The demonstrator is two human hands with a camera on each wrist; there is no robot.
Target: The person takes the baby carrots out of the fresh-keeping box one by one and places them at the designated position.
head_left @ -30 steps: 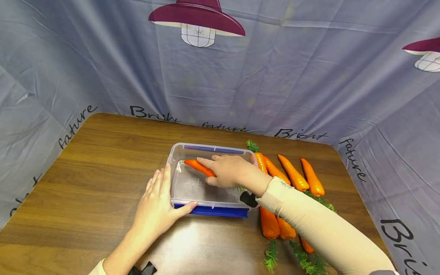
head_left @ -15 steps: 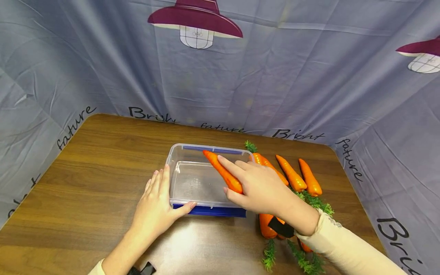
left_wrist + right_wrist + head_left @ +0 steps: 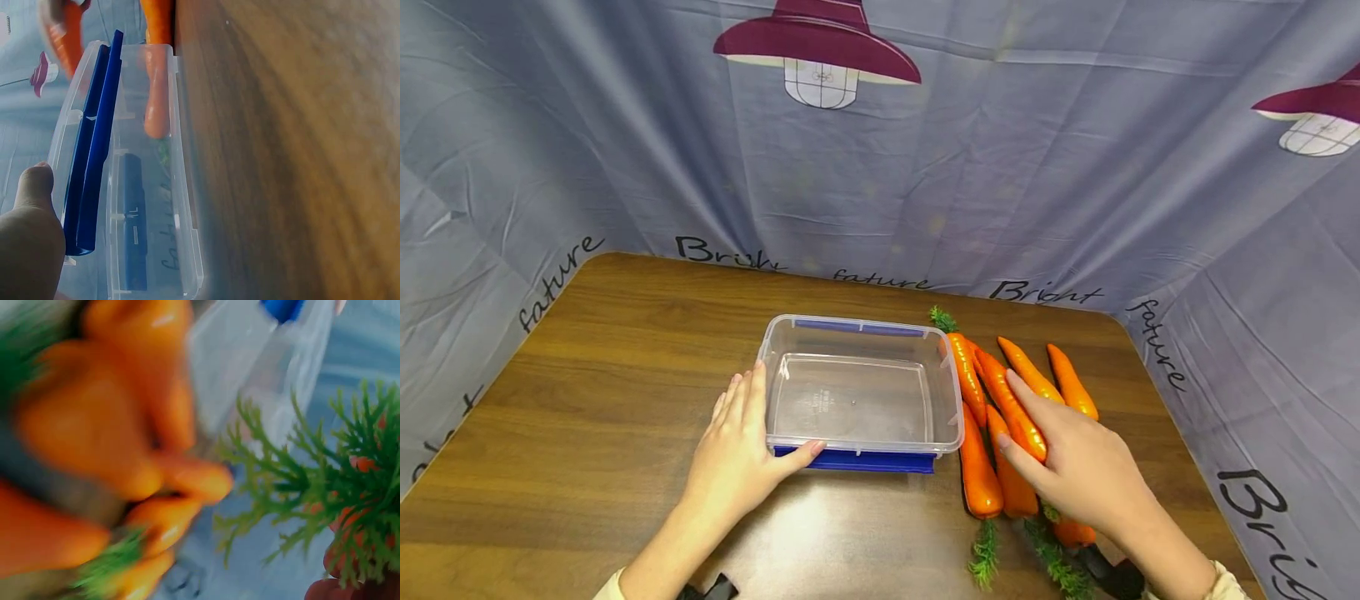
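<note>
Wood-grain desk [image 3: 587, 400] carries all items. Left hand [image 3: 737, 454] rests flat against the left wall of the clear plastic container [image 3: 859, 385], fingers straight, thumb on its blue front edge. Right of the container lies a carrot pile [image 3: 981, 454]. Right hand [image 3: 1078, 471] grips one carrot [image 3: 1011, 408] atop the pile.

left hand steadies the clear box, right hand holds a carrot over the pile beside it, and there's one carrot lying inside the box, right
Not quite: the clear box is empty. The head view shows only its bare bottom. The carrots lie on the table to its right, where the right hand holds a carrot over the pile. The left hand does steady the box.
</note>
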